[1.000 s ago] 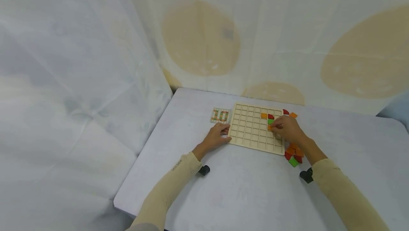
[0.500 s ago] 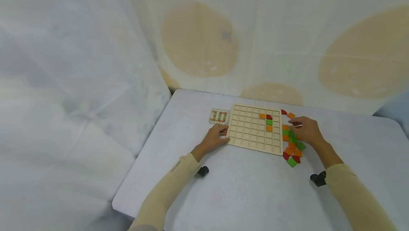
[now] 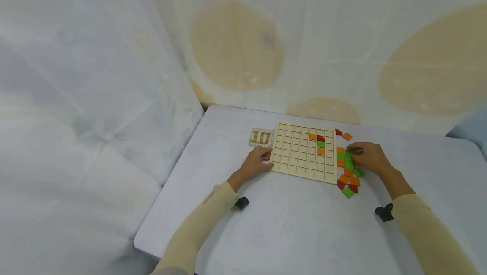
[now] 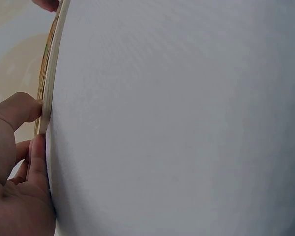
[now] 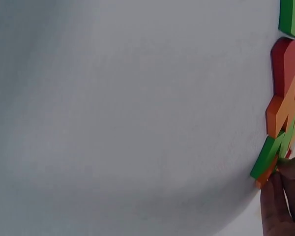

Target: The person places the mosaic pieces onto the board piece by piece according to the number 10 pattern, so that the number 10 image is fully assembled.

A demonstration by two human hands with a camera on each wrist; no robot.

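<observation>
Pale grey table (image 3: 296,232) in a corner; white draped cloth (image 3: 95,76) with beige blotches

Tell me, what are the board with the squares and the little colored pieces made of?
The grid board looks like pale unpainted wood: light tan, matte, thin edge. The colored pieces seem to be painted wood or maybe plastic: thick, solid orange, green and red, slightly glossy. The right hand touches them.
</observation>
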